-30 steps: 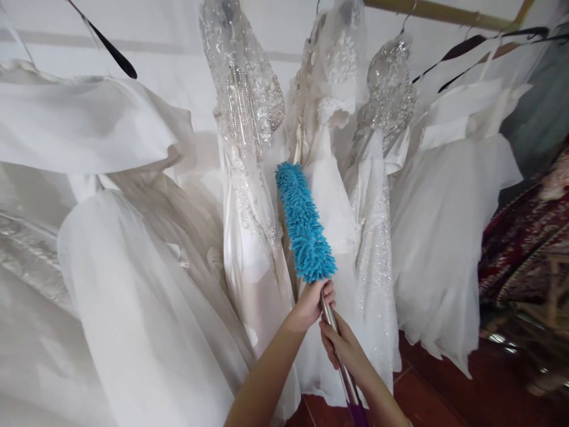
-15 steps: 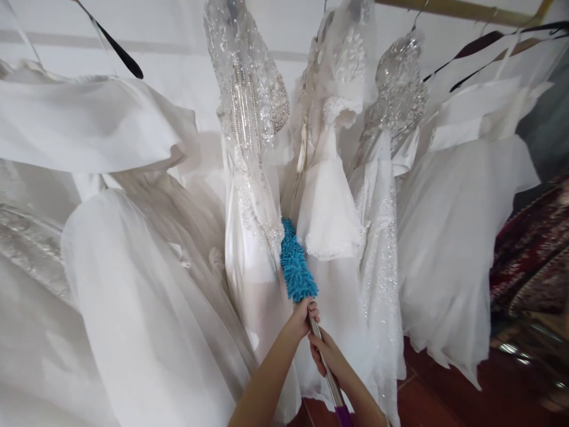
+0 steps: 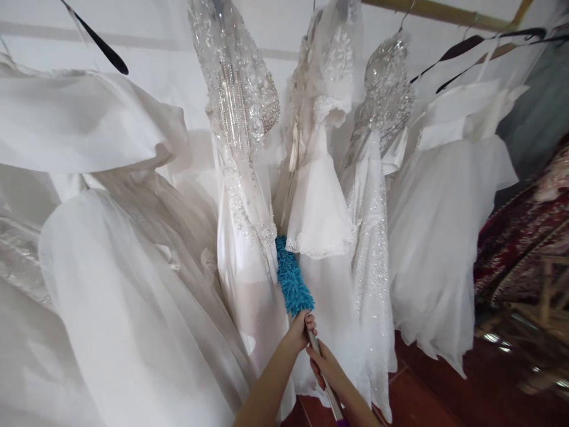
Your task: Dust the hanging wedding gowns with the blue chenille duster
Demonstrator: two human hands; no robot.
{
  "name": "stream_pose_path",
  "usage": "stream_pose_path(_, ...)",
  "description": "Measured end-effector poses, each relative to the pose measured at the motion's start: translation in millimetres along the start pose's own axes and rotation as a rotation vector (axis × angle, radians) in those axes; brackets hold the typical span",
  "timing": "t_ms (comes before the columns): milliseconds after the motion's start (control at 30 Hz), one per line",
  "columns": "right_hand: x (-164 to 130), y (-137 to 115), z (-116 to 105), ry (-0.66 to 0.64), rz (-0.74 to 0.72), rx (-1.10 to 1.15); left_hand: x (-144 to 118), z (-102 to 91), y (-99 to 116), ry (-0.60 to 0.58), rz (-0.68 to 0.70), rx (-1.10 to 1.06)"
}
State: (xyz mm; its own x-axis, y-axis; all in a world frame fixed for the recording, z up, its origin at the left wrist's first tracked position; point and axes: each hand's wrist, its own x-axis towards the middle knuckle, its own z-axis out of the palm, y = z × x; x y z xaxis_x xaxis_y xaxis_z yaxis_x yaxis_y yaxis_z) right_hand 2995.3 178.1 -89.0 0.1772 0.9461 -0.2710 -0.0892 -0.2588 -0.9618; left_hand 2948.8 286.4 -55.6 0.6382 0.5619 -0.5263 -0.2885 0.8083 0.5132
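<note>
Gripping the blue duster [image 3: 293,281] are the left hand [image 3: 300,330] (uppermost) and right hand [image 3: 328,363].

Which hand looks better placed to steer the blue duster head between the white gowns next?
Probably the left hand: it grips right below the blue duster head, already between white gowns. The right hand holds the shaft lower.
</note>
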Motion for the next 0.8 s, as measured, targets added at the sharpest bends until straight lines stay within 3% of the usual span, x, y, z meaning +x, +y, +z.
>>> stream_pose_path(333,-5.0,-66.8,-3.3,-0.018,-0.152,-0.026,-40.4,58.7,48.9,-0.128,0.189,0.045)
stream_pose_path(467,-15.4,-84.4,-6.8,-0.035,-0.193,-0.029,-53.1,75.2,54.2,-0.181,0.223,0.081)
stream_pose_path(633,-28.6,-96.2,-7.8,0.009,-0.207,-0.006,-65.1,90.2,56.0,-0.279,0.261,0.145)
stream_pose_path(800,-28.5,-116.7,0.5,0.094,-0.244,0.031,-71.3,102.4,71.3,-0.358,0.266,0.186)
